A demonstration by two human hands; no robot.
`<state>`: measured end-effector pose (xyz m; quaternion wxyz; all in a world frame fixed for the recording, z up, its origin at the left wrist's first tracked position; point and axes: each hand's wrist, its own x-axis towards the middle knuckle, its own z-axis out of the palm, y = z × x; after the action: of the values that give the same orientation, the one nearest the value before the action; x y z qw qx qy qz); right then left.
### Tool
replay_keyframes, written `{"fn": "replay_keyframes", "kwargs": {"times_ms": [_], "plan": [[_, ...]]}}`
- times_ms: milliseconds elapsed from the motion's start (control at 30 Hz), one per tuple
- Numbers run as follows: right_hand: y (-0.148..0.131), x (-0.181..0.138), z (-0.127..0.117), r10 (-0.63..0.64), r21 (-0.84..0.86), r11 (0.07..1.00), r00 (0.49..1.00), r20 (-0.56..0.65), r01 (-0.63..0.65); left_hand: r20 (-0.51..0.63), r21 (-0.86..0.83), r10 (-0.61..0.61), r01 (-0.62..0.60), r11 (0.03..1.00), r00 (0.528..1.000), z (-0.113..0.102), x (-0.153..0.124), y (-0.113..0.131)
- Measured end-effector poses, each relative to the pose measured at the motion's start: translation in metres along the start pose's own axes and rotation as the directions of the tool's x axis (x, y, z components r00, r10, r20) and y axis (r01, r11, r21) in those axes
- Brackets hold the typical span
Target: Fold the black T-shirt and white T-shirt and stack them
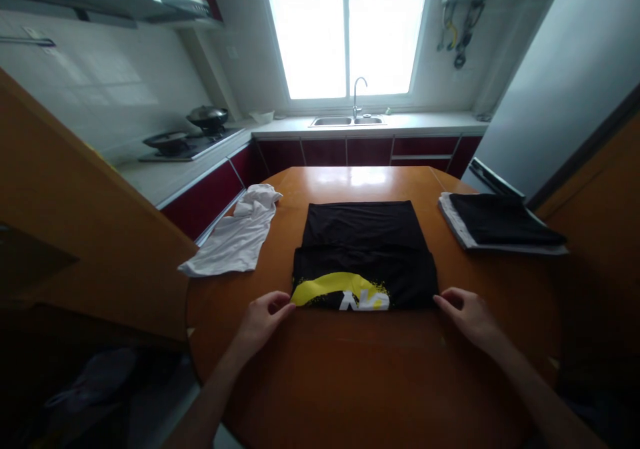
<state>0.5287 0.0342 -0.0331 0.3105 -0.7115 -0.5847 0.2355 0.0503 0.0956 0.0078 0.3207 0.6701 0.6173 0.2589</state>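
A black T-shirt (363, 249) with a yellow arc and white lettering lies partly folded on the wooden table, its near part doubled back over the far part. My left hand (266, 314) pinches the near left corner of the shirt between thumb and fingers. At the near right corner, my right hand (465, 308) pinches the fabric the same way. The near folded edge runs almost straight between both hands. How much cloth sits between the fingertips is too small to make out.
A crumpled white garment (240, 232) lies on the table (350, 382) at the left. Folded black and white clothes (503, 222) are stacked at the right. Beyond the table are a counter with a sink (349, 121), a stove (197, 146) with pans, and a fridge (530, 82).
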Motion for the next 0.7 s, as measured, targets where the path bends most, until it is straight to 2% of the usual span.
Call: {"fn": "replay_keyframes", "kwargs": {"times_ms": [133,267,333,467,600,700], "plan": [[-0.008,0.000,0.005,-0.079,0.041,0.996,0.997,-0.010,0.080,-0.064,0.000,0.021,-0.021,1.000,0.998,0.006,0.002,-0.004],[-0.015,0.000,0.002,-0.114,0.022,0.993,0.989,-0.096,0.117,-0.037,0.040,0.133,-0.132,0.990,0.990,0.006,0.000,-0.004],[-0.016,-0.004,0.000,-0.109,0.004,0.994,0.989,-0.095,0.110,-0.012,0.070,0.172,-0.170,0.983,0.985,0.006,-0.005,-0.003],[-0.021,-0.023,0.004,-0.072,-0.017,0.997,0.997,-0.003,0.072,0.003,0.139,0.168,-0.167,0.976,0.986,-0.001,-0.018,-0.007],[-0.035,-0.055,0.015,-0.060,0.003,0.998,0.991,0.118,0.060,-0.039,0.210,0.100,-0.089,0.974,0.994,-0.017,-0.036,-0.023],[-0.041,-0.073,0.017,-0.036,-0.012,0.999,0.978,0.207,0.039,-0.007,0.225,0.046,-0.043,0.973,0.999,-0.029,-0.049,-0.036]]}}
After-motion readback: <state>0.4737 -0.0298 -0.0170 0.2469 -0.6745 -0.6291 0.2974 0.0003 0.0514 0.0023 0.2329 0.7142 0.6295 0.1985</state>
